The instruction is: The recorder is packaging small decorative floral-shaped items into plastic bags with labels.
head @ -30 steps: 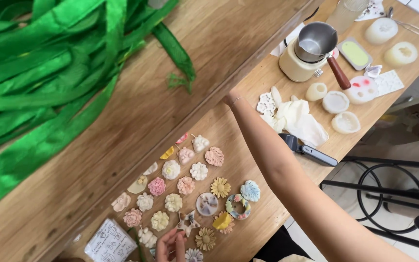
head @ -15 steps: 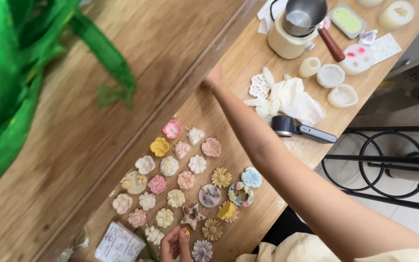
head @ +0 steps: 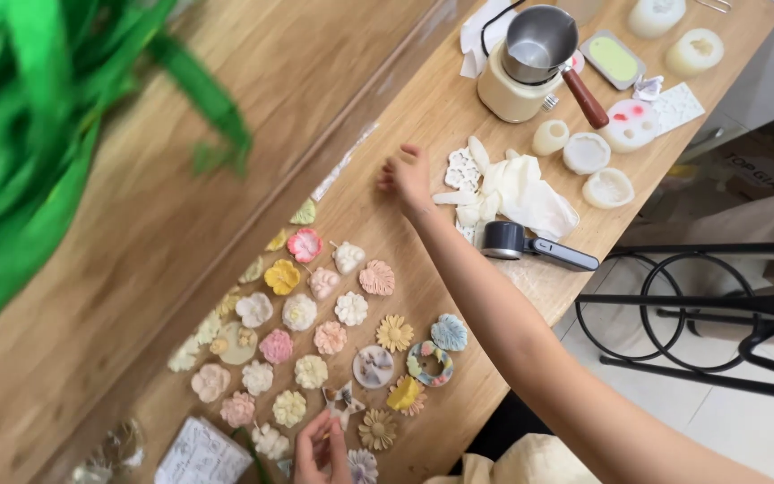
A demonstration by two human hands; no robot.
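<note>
Sorting or laying out small moulded flower pieces on the bench (head: 423, 116), judging by the rows.

Right hand (head: 408, 177) reaches out, fingers spread and empty, just beside the white moulded pieces (head: 464, 170).

Left hand (head: 322, 448) has fingers pinched together near a star piece (head: 343, 401); whether it actually grips one, cannot tell.

Beyond the right hand, a metal melting pot (head: 539, 40) sits on a cream base; its contents are unclear.

A rectangular mould (head: 614, 59) holds green wax.
</note>
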